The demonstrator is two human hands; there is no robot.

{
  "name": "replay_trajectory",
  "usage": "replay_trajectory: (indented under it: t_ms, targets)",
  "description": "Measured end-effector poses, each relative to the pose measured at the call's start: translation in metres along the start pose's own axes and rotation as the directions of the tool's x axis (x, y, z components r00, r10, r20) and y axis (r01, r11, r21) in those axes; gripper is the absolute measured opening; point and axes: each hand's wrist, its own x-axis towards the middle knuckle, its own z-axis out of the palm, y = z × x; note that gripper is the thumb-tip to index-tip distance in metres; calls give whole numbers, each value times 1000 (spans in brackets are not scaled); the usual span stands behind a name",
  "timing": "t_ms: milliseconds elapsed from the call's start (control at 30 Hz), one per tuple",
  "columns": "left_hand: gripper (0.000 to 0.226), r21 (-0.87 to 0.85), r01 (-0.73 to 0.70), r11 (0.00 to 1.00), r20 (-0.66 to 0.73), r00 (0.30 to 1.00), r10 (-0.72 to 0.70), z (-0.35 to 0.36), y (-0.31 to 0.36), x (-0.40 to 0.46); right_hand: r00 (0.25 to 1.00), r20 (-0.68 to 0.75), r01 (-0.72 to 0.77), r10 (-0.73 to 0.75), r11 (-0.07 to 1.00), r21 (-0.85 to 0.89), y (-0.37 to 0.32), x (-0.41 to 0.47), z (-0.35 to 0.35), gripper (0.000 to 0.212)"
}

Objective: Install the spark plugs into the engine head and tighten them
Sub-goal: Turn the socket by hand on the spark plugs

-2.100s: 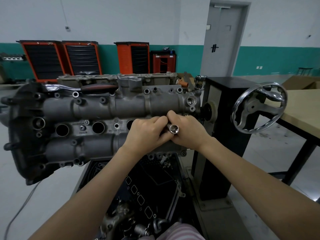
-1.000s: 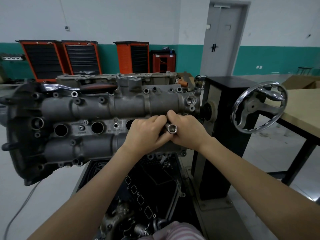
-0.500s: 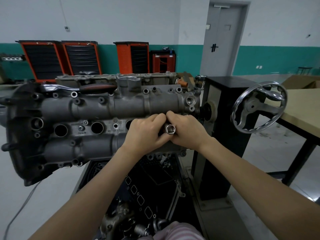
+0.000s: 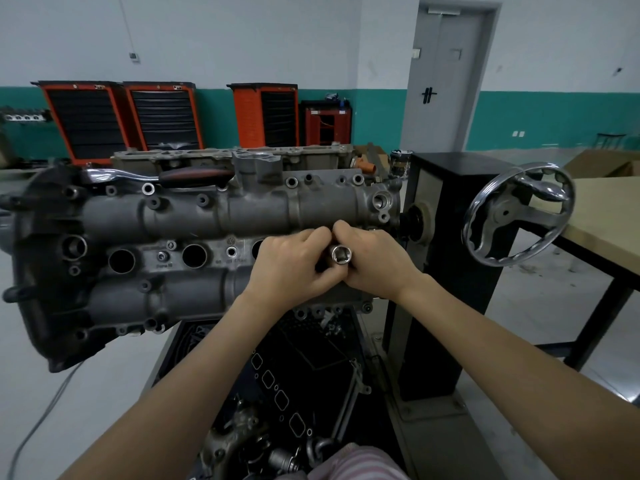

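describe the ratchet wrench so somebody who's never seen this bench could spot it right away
Find the grey engine head clamped to the black stand. Along its top far edge, left of centre, the ratchet wrench lies flat. It is the only thing up there with a polished chrome shaft and a dark handle with a red stripe; everything around it is dull cast metal.

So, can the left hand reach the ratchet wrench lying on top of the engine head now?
Probably yes, once freed: the left hand grips the socket, but nothing blocks the way to the ratchet wrench.
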Motion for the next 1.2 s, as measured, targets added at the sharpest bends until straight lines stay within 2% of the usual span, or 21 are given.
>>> replay_trajectory:
  t_ms: [100, 267, 467, 567, 667, 867, 933, 1000, 1200]
  targets:
    - [32, 17, -34, 999, -26, 999, 35, 1, -2, 0, 1000, -18, -14, 14, 1000, 13, 0, 0, 0, 17]
    - [31, -19, -41, 999, -20, 999, 41, -1, 0, -1, 1000, -19, -2, 2, 1000, 8, -1, 0, 1, 25]
    - [31, -96, 19, 995, 10, 1000, -18, -3, 3, -2, 998, -26, 55, -55, 998, -14, 0, 0, 0, 12]
    - [29, -39, 11, 999, 14, 1000, -10, 0, 2, -2, 999, -30, 17, -17, 1000, -10, 2, -1, 2, 19]
    - [32, 16, -16, 1000, 1, 1000, 16, 3, -1, -2, 1000, -29, -10, 10, 1000, 8, 3, -1, 3, 17]
    - [29, -70, 6, 998, 2, 1000, -5, -2, 2, -2, 1000, 1, -6, 6, 999, 34, 2, 0, 2, 27]
    - [29, -97, 4, 995, 13, 1000, -3, -3, 3, -2, 1000, 11, 3, -3, 999, 34, 2, 0, 2, 23]
    - [29, -83, 3, 997, 26, 1000, -1, -2, 3, -3, 1000, 7, 17, -17, 1000, 20, 2, 0, 3, 16]
    - [31, -35, 11, 999, -11, 1000, -12, 3, -1, -3, 1000, -15, -22, 22, 999, 24, 3, 0, 3, 21]
